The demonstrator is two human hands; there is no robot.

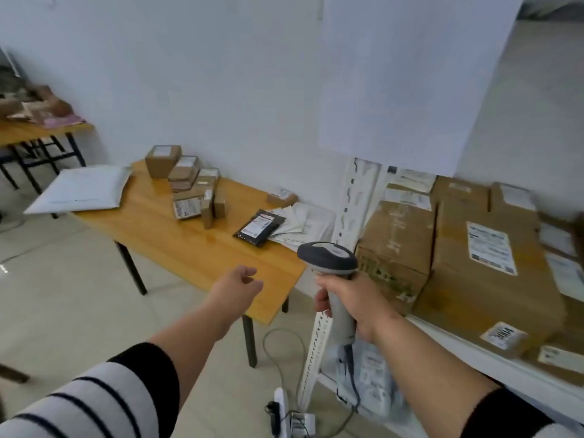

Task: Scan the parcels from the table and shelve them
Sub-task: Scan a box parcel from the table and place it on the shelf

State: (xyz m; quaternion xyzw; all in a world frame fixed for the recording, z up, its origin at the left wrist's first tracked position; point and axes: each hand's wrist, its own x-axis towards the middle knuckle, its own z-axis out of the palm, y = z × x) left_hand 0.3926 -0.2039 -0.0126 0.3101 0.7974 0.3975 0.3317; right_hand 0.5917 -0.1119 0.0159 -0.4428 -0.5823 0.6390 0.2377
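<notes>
My right hand (354, 301) grips the handle of a grey barcode scanner (328, 257), held upright between the table and the shelf. My left hand (237, 286) reaches out over the near edge of the wooden table (177, 241), fingers loosely curled and holding nothing. On the table lie a black parcel with a white label (259, 227), white envelopes (297, 221), a pile of small cardboard boxes (189, 184) and a large white padded mailer (82, 189). Big cardboard boxes (483, 267) fill the white shelf (448, 343) on the right.
The scanner's cable (278, 358) trails down to a power strip (282, 406) on the tiled floor by the shelf's upright post (316, 352). Bagged parcels (369, 374) sit on the lower shelf. A second table with clutter (34, 128) stands far left.
</notes>
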